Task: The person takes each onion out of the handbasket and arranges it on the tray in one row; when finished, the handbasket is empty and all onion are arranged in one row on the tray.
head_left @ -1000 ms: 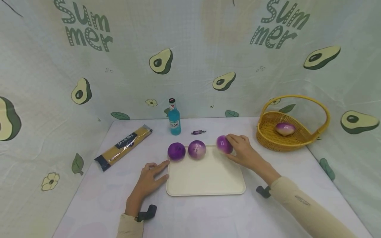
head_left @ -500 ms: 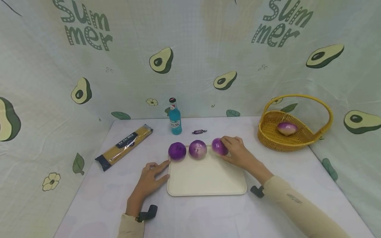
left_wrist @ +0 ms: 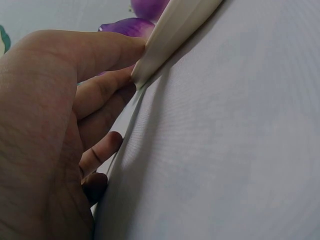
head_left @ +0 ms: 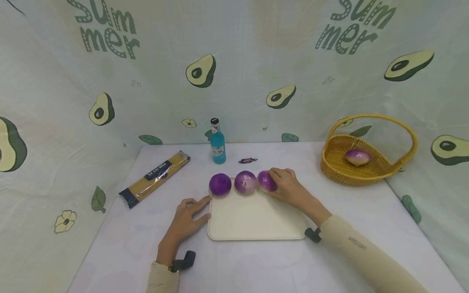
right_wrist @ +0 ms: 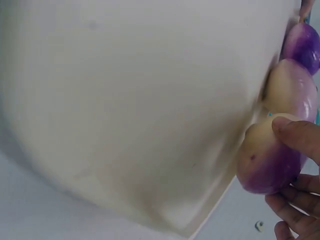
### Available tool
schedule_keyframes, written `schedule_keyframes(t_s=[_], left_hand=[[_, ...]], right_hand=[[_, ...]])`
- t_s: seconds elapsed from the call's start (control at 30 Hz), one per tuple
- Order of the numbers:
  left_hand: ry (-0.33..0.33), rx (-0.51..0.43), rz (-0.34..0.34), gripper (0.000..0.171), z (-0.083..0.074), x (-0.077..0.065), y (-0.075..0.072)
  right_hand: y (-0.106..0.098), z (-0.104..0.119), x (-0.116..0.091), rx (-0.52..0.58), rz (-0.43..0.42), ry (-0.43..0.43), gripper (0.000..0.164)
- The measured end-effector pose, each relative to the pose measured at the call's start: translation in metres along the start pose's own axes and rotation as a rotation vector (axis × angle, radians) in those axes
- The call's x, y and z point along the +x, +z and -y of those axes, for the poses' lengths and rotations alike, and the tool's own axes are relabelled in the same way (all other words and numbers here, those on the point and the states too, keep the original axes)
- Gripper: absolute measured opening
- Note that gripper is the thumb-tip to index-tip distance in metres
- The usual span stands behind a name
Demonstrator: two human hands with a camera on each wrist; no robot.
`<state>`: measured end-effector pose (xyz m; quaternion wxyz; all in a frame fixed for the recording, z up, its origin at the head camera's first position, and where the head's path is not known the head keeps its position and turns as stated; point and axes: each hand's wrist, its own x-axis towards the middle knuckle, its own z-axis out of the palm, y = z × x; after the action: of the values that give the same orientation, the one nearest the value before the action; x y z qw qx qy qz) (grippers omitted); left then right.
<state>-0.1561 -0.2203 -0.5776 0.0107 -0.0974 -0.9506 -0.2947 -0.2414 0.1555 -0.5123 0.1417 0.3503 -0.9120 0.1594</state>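
Note:
My right hand (head_left: 289,187) holds a purple-and-white turnip (head_left: 265,180) at the tray's far edge, thumb on one side and fingers on the other. Directly left of it sits a second turnip (head_left: 245,182), and beyond that a darker purple one (head_left: 220,184), making a row. In the right wrist view the held turnip (right_wrist: 267,162) overlaps its neighbour. The cream tray (head_left: 256,221) lies flat on the table. My left hand (head_left: 187,219) touches the tray's left edge with the tips of the thumb and index finger, which are fairly straight; its other fingers are bent loosely.
A yellow wicker basket (head_left: 340,179) with a tall handle stands at the back right, one turnip (head_left: 358,157) inside. Behind the tray are a blue bottle (head_left: 218,148) and a small wrapped candy (head_left: 248,160). A pasta packet (head_left: 155,179) lies at the left.
My right hand has moved left with its turnip, bringing it up to the middle one. The left hand stays at the tray's edge. The head view has shifted slightly.

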Motion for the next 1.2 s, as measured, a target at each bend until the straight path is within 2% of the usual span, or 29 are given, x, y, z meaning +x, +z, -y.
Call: schedule_keyframes(t_s=[0.47, 0.73, 0.97, 1.2], left_hand=[[0.02, -0.001, -0.006, 0.059, -0.005, 0.006, 0.004], [0.012, 0.009, 0.009, 0.059, -0.008, 0.009, 0.006], [-0.006, 0.002, 0.023, 0.059, -0.01, 0.01, 0.003], [0.024, 0.01, -0.002, 0.059, 0.0, 0.005, 0.002]], right_hand=[[0.003, 0.005, 0.005, -0.01, 0.018, 0.038, 0.069], [0.006, 0.0, 0.003, 0.006, 0.06, 0.107, 0.076], [-0.002, -0.006, -0.001, 0.03, 0.067, 0.119, 0.082], [-0.015, -0.012, -0.006, 0.068, 0.069, 0.144, 0.074]])
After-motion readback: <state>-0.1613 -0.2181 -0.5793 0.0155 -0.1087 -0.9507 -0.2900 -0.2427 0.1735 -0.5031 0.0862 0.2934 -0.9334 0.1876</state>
